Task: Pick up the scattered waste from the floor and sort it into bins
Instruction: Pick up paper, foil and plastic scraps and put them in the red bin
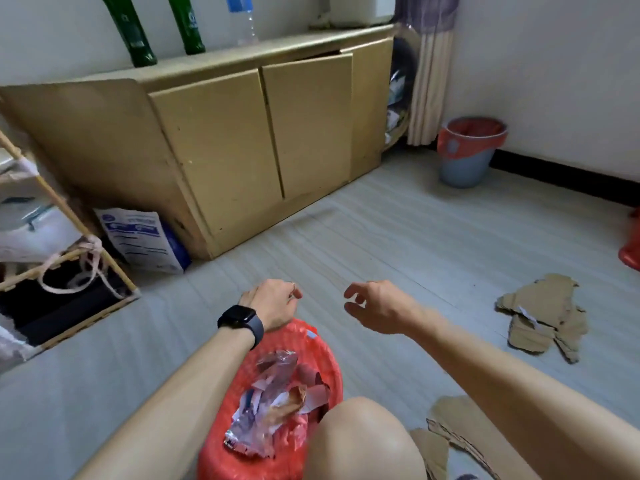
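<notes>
A bin lined with a red bag (322, 355) stands on the floor just in front of my knee, and plastic wrappers and paper scraps (273, 403) lie inside it. My left hand (273, 304), a dark watch on its wrist, hovers over the bin's far rim with fingers loosely curled and nothing visible in them. My right hand (375, 306) hangs in the air to the right of it, fingers relaxed and holding nothing. Torn cardboard pieces (543, 315) lie on the floor at the right. More cardboard (450, 431) lies beside my knee.
A blue bin with a red liner (467, 150) stands in the far corner by a curtain. A low wooden cabinet (249, 143) with green bottles on top runs along the wall. A bamboo rack (69, 258) and a white bag (142, 237) are at left. A red object (632, 251) shows at the right edge.
</notes>
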The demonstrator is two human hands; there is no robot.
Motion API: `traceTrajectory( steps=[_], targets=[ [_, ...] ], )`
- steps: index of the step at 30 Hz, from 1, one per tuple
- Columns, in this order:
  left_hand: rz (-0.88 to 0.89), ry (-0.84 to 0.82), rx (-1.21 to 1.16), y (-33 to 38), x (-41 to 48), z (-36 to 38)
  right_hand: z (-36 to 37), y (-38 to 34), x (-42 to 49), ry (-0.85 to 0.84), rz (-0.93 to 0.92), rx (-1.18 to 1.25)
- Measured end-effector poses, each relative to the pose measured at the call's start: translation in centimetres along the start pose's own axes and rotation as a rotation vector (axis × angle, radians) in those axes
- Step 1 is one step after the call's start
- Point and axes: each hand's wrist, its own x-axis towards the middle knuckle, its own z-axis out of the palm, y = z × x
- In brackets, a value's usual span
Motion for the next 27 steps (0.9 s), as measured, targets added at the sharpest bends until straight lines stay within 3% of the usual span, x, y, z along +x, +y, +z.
traceTrajectory(
  steps=[5, 13, 19, 27],
  targets=[
    [0.274, 0.073, -0.005, 10.6, 4.2, -2.9, -7.4, 8.0, -7.3, 0.133, 0.269, -0.080],
    [0.730, 0.026, 0.080, 33.8, 3.0, -2.6, -13.9, 20.6, -28.7, 0.244, 0.804, -0.104],
    [0.923, -0.005, 0.251, 45.6, 0.9, 0.2, -11.2, 28.1, -39.1, 0.306, 1.034, 0.068],
    [0.951, -0.157, 0.394, 53.8, 3.9, 8.7, -1.8, 36.9, -44.5, 0.132, 1.239, 0.278]
  ],
)
